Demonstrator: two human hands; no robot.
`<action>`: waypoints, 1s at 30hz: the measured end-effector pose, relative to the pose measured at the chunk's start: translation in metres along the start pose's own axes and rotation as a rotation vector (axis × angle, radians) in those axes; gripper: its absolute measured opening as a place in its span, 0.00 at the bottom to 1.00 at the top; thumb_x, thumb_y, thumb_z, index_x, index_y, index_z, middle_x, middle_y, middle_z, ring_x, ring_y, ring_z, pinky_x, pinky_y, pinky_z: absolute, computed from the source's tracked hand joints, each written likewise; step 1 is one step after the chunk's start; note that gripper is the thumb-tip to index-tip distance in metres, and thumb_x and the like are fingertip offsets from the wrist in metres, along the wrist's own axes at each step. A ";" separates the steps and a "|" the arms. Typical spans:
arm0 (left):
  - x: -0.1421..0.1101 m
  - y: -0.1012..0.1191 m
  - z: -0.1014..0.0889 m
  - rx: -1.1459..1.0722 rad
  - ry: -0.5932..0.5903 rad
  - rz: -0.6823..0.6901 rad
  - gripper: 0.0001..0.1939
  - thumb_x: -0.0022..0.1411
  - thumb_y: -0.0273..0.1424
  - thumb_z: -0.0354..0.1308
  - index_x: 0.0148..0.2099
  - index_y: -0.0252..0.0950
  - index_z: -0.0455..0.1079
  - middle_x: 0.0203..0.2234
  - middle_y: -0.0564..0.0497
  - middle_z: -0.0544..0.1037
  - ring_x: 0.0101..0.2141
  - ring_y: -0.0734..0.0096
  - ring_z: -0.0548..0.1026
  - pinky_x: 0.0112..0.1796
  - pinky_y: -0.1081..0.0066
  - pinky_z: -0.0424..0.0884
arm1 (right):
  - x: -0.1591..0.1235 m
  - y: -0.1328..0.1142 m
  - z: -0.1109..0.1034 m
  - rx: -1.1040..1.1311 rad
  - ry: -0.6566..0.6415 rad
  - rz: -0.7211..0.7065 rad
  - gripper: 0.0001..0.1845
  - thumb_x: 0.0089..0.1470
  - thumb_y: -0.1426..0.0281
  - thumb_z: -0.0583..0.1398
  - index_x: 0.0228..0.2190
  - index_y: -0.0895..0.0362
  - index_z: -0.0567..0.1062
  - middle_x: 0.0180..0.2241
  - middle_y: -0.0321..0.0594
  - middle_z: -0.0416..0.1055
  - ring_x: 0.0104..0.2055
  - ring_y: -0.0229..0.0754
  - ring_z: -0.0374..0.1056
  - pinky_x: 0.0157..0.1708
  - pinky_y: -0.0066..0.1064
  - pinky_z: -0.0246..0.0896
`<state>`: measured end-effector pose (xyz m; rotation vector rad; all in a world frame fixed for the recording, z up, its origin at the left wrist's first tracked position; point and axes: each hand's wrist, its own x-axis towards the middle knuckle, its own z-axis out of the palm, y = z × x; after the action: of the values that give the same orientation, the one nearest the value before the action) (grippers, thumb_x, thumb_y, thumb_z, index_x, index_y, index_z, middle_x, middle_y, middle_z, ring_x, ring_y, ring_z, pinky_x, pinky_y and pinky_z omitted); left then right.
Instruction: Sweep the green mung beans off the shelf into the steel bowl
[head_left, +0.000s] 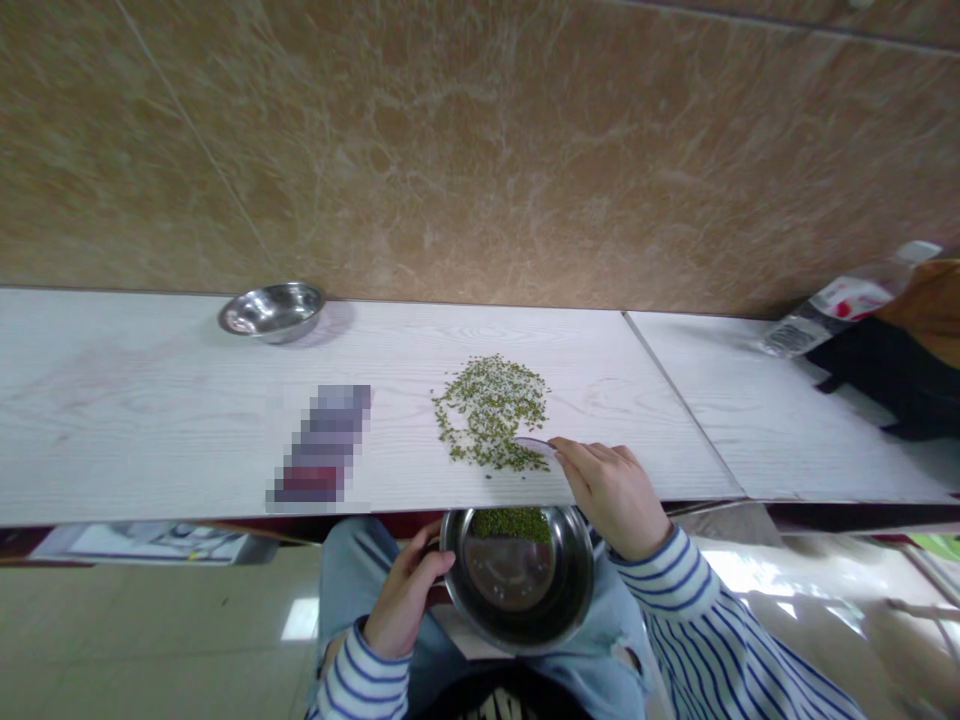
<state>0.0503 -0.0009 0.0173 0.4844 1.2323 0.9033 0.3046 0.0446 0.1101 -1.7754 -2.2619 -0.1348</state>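
Note:
Small green grains, like mung beans, lie scattered on the white table in a loose patch. My right hand pinches a thin, pale, curved-edged piece, whose edge touches the near right side of the patch. Its full shape is hidden by my fingers. Below the table's front edge, a deep stainless steel bowl sits at my lap with more green grains gathered at its far side. My left hand grips the bowl's left rim, thumb on top.
A smaller steel bowl stands near the wall at the back left. A blurred-out rectangular object lies left of the grains. On the right are a clear plastic bottle on its side and a dark bag. A seam crosses the table.

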 end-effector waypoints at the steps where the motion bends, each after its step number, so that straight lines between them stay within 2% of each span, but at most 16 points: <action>1: 0.000 0.000 0.001 0.002 -0.007 0.000 0.24 0.43 0.35 0.67 0.46 0.36 0.78 0.32 0.47 0.83 0.32 0.61 0.78 0.28 0.69 0.71 | -0.001 -0.001 -0.001 0.006 -0.003 -0.008 0.13 0.65 0.72 0.52 0.45 0.54 0.75 0.37 0.40 0.80 0.37 0.39 0.74 0.37 0.31 0.54; 8: -0.003 0.001 0.005 -0.011 -0.002 -0.007 0.23 0.42 0.33 0.67 0.44 0.36 0.77 0.32 0.48 0.83 0.32 0.61 0.78 0.27 0.69 0.71 | -0.009 -0.009 -0.006 0.038 0.007 -0.055 0.12 0.65 0.73 0.53 0.45 0.54 0.75 0.34 0.38 0.80 0.36 0.39 0.74 0.37 0.32 0.54; 13: -0.008 0.004 0.009 -0.034 0.023 -0.001 0.21 0.44 0.32 0.66 0.44 0.36 0.77 0.31 0.49 0.83 0.28 0.66 0.76 0.26 0.70 0.70 | -0.013 -0.013 -0.009 0.048 0.003 -0.085 0.12 0.65 0.73 0.54 0.45 0.54 0.75 0.34 0.37 0.79 0.35 0.39 0.73 0.36 0.33 0.53; 18: -0.009 0.006 0.011 -0.031 -0.003 -0.006 0.21 0.44 0.32 0.66 0.44 0.36 0.77 0.30 0.50 0.82 0.28 0.67 0.76 0.26 0.71 0.70 | -0.015 -0.016 -0.012 0.067 -0.012 -0.110 0.13 0.65 0.73 0.54 0.47 0.53 0.74 0.35 0.35 0.79 0.36 0.39 0.73 0.37 0.33 0.53; 26: -0.003 -0.001 0.006 -0.008 -0.035 -0.011 0.23 0.43 0.33 0.67 0.45 0.36 0.77 0.31 0.50 0.82 0.27 0.68 0.75 0.26 0.70 0.70 | -0.022 -0.011 -0.015 0.092 0.037 -0.108 0.12 0.65 0.73 0.54 0.46 0.55 0.74 0.35 0.36 0.79 0.36 0.40 0.73 0.37 0.34 0.53; 30: -0.003 -0.001 0.006 -0.026 -0.034 -0.007 0.23 0.43 0.33 0.67 0.45 0.35 0.76 0.30 0.49 0.82 0.29 0.66 0.77 0.26 0.71 0.70 | -0.030 -0.008 -0.019 0.130 0.004 -0.110 0.12 0.66 0.72 0.52 0.46 0.54 0.74 0.36 0.37 0.79 0.37 0.40 0.73 0.37 0.34 0.53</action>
<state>0.0561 -0.0035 0.0199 0.4726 1.1890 0.9012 0.3064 0.0099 0.1207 -1.5854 -2.3088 -0.0116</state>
